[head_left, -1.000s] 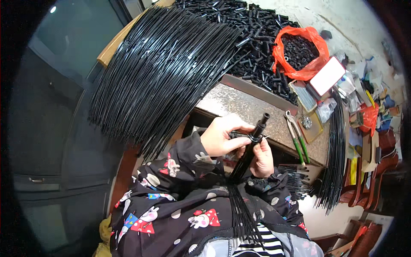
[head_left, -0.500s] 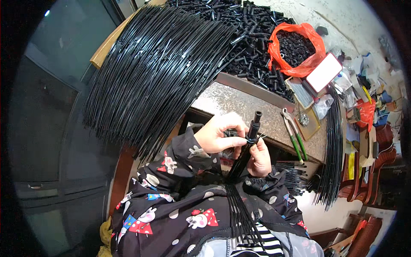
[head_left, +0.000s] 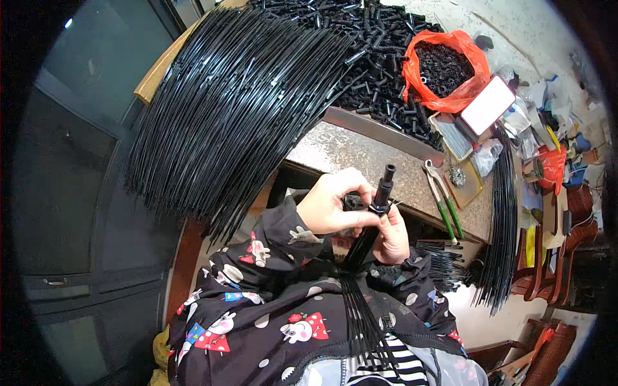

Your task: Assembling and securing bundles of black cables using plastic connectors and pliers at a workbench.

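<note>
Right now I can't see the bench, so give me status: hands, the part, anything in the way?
Left hand and right hand both gripping the black tube with its rod bundle. Held over lap, at table edge. Pliers lie beside, clear.

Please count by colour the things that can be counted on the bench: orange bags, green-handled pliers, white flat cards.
Orange bag of black parts: 1
Green-handled pliers: 1
White flat card: 1
Total: 3
The black rods and tubes are too many to count.
</note>
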Motion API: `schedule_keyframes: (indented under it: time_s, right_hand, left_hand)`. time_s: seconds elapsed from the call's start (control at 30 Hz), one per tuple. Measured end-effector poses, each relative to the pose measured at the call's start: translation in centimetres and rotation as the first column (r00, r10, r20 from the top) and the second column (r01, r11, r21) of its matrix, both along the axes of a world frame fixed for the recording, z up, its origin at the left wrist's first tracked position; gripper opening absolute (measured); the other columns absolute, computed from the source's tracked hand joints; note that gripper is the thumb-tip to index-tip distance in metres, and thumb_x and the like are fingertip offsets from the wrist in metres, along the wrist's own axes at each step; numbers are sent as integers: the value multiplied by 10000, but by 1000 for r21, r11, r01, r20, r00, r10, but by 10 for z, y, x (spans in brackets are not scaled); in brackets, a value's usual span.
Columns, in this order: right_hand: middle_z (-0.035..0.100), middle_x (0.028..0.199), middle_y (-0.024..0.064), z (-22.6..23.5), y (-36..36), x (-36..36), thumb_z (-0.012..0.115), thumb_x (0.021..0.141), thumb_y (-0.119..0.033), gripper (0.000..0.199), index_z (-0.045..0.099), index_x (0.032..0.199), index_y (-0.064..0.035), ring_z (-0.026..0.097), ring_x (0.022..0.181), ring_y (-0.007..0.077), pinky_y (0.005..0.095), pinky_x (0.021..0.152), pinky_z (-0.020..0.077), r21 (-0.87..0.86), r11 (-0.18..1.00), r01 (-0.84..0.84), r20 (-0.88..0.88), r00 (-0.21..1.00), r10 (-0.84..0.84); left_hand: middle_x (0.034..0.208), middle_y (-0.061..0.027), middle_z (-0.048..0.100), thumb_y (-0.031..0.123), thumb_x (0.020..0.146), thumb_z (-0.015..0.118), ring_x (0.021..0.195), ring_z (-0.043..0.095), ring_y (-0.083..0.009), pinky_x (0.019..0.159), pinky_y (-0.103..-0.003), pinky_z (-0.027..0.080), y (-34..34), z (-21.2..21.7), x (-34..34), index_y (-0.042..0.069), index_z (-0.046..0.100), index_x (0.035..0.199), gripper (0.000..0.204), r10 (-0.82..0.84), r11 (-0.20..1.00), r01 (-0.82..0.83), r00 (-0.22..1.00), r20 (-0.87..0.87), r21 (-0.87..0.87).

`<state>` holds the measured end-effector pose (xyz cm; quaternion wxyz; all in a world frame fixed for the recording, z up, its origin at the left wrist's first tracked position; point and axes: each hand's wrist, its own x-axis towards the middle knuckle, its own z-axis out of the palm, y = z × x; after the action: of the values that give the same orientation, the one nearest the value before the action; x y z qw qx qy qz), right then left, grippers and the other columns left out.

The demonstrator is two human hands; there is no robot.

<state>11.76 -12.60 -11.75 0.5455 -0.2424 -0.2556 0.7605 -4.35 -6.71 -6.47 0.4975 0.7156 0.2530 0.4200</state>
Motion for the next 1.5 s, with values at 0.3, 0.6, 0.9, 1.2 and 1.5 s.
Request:
schedule_keyframes:
  time_s: [0.3,0.6,0.9,1.2,1.5]
  right_hand:
    - [562,950,65,-10,0,1,545,837,-201,355,445,1157,-85,574,787,181,299,659,491,66,996,-54,-50,997,58]
    - [572,862,51,8,-1,-4,598,805,-229,277,494,1004,-67,567,735,144,284,660,480,37,999,-13,-5,1000,13]
    - [569,950,45,-1,-3,-2,585,814,-202,251,501,1015,-78,571,806,153,313,715,489,-15,1000,-12,-45,999,11]
    - [567,921,71,-6,-3,0,554,833,-206,394,433,1189,-89,564,796,177,309,680,481,31,1000,0,-55,998,2]
    - [564,810,56,10,-4,-1,579,818,-228,200,533,919,-61,542,697,141,261,632,434,60,987,-150,75,986,146]
  left_hand:
    - [793,-45,566,-9,672,655,783,535,-165,790,-308,393,5,-12,-6,32,579,745,113,-98,988,111,988,119,-104]
    - [860,-49,565,71,603,746,793,554,-142,817,-284,402,-3,-17,2,28,569,905,353,-65,965,134,955,288,-227]
    - [866,-77,572,14,669,676,787,557,-147,728,-279,437,-3,-14,-3,-1,557,862,227,-58,940,131,972,229,-316]
    - [797,-66,585,13,698,630,780,543,-187,894,-377,353,5,-9,-1,27,557,770,102,-42,991,46,998,-36,122]
    - [763,-34,553,-9,691,626,777,529,-161,968,-430,275,9,-20,-6,48,553,733,102,-252,944,302,918,305,-132]
